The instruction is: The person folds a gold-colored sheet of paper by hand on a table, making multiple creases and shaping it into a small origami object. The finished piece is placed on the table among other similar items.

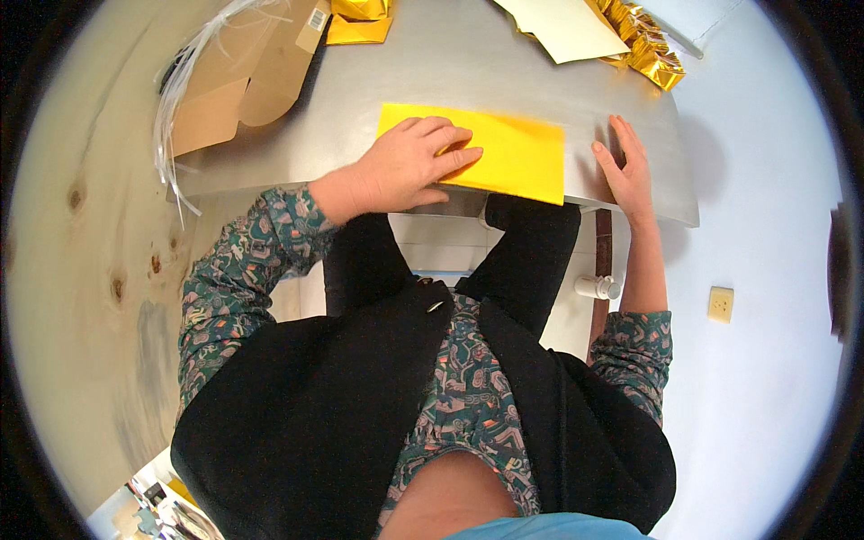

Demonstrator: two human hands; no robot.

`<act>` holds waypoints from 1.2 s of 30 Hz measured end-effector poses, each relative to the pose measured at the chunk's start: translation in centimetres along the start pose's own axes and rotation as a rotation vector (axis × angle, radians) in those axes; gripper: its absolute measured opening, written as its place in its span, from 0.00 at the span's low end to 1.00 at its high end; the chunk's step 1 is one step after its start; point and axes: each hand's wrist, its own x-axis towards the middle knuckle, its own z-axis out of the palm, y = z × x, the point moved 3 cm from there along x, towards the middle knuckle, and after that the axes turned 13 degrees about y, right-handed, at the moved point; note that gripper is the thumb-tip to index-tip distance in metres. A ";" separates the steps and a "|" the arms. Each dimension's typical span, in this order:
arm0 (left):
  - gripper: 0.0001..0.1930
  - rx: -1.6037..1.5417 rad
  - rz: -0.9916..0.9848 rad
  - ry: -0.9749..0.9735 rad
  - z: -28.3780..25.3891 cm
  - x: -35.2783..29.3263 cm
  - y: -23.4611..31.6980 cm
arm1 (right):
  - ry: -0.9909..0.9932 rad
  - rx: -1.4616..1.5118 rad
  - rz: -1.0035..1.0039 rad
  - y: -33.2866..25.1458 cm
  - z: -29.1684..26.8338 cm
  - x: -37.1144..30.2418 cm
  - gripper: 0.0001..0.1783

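Nearest the camera, the person's dark vest and patterned sleeves filled the lower frame, both forearms reaching up toward the near edge of a grey metal table (504, 72). The left hand (416, 166) lay palm down on a yellow sheet (517, 153), its fingers loosely curled and pressing on the sheet's left part, pinching nothing. The right hand (627, 166) rested just beside the sheet's right end, open, fingers straight and close together, flat on the bare tabletop and apparently not touching the paper. The sheet lay flat near the table's near edge, its long axis running left to right across the person, slightly tilted so the right end sat a little nearer; its short ends pointed to either side. Judging by the pressing hand, the step in hand looked like flattening or creasing the sheet; a next move would likely call for holding the paper steady with one hand while the other ran along an edge or fold. Farther off lay brown cardboard pieces (238, 81) with white plastic strips (180, 72) at the left, a pale cream sheet (562, 27), and crinkled gold foil (643, 40) at the far right.
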 end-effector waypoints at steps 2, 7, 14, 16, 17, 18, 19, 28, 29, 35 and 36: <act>0.27 -0.005 -0.022 0.017 -0.2 0.3 0.6 | 0.014 0.038 0.051 0.8 -0.3 0.4 0.35; 0.11 -0.554 -0.633 0.257 -2.4 1.6 -1.3 | 0.042 0.231 0.411 0.2 -1.0 0.3 0.30; 0.18 -1.865 -1.032 0.809 -1.4 5.2 0.1 | -0.256 1.152 0.440 -9.7 2.1 -2.0 0.31; 0.20 -1.882 -1.021 0.864 -0.7 5.5 0.5 | -0.243 1.328 0.438 -11.8 3.2 -2.5 0.31; 0.20 -1.897 -1.034 0.907 -0.3 5.4 0.6 | -0.252 1.346 0.444 -12.4 3.5 -2.8 0.30; 0.20 -1.907 -1.045 0.954 -0.1 5.2 0.7 | -0.263 1.366 0.432 -12.9 3.7 -2.9 0.30; 0.20 -1.922 -1.040 0.976 0.2 5.1 0.8 | -0.274 1.389 0.418 -13.4 3.9 -3.0 0.29; 0.15 -1.792 -1.004 1.034 -0.5 3.8 -0.2 | -0.215 0.964 0.431 -12.0 2.8 -2.2 0.09; 0.12 -1.764 -0.972 0.997 -1.2 3.5 -0.9 | -0.230 0.940 0.456 -11.5 2.5 -2.2 0.09; 0.12 -1.521 -0.953 0.972 -4.0 2.1 -3.8 | -0.257 0.799 0.389 -9.4 0.1 -2.0 0.05; 0.12 -1.484 -0.896 0.933 -4.5 2.0 -4.0 | -0.254 0.756 0.362 -9.3 -0.3 -2.0 0.05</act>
